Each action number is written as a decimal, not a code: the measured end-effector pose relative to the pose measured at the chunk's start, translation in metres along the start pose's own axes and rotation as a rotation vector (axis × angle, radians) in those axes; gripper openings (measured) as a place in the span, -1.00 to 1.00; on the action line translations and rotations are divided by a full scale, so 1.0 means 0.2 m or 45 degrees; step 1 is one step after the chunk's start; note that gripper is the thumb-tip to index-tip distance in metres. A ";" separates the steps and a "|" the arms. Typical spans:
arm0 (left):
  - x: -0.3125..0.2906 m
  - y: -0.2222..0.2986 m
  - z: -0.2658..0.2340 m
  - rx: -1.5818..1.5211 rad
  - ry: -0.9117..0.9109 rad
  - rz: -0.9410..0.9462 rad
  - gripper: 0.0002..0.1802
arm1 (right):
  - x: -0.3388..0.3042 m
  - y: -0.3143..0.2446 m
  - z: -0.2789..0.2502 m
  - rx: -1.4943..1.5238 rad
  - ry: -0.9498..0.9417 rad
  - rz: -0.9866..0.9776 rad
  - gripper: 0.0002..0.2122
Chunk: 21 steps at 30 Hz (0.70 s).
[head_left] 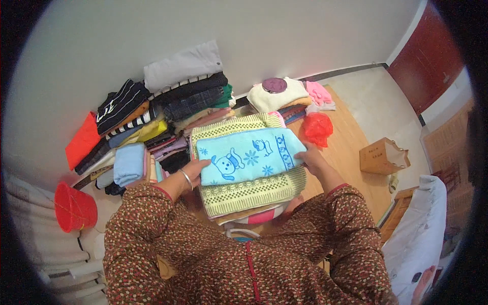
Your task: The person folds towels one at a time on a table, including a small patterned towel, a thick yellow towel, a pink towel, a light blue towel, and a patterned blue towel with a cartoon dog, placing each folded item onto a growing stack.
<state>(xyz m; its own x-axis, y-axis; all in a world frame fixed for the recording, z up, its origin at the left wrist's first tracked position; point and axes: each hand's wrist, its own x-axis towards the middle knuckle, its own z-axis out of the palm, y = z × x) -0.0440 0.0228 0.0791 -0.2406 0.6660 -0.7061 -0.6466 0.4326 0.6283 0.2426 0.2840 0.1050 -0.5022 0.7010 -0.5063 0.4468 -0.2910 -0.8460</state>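
Observation:
A light blue towel [239, 161] with darker blue cartoon animals and flowers lies folded into a long rectangle in front of me. My left hand [194, 172], with a silver bangle at the wrist, grips its left end. At the opposite end, my right hand [311, 156] pinches the towel's edge. Underneath is a pale green patterned towel [254, 194], folded on top of a stack of other folded cloths. The lower layers show tan, white and pink edges. The thumbs show on top; the other fingers are mostly hidden.
Behind and left stand several piles of folded clothes [190, 104]. A red bucket [75, 207] sits at far left. A cream garment pile [277, 96], a red plastic bag [318, 129] and a brown paper bag [385, 156] are to the right. A white cloth [418, 229] drapes at lower right.

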 end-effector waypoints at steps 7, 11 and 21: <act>-0.06 0.06 0.09 0.083 0.070 0.053 -0.64 | -0.18 -0.14 0.37 -0.702 0.050 -1.048 -0.36; -0.03 0.03 0.04 0.049 0.047 0.061 -0.63 | -0.22 -0.07 0.60 -0.906 -0.225 -1.151 -0.42; -0.04 0.05 0.08 0.122 -0.035 0.091 -0.65 | -0.25 -0.09 0.65 -1.017 -0.420 -1.009 -0.47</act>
<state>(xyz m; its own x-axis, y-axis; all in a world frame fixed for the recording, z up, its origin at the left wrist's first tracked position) -0.0374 0.0324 0.0958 -0.2630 0.7127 -0.6503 -0.5562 0.4387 0.7058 0.1633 0.1694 0.1230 -0.9641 0.2655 -0.0028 0.2016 0.7253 -0.6582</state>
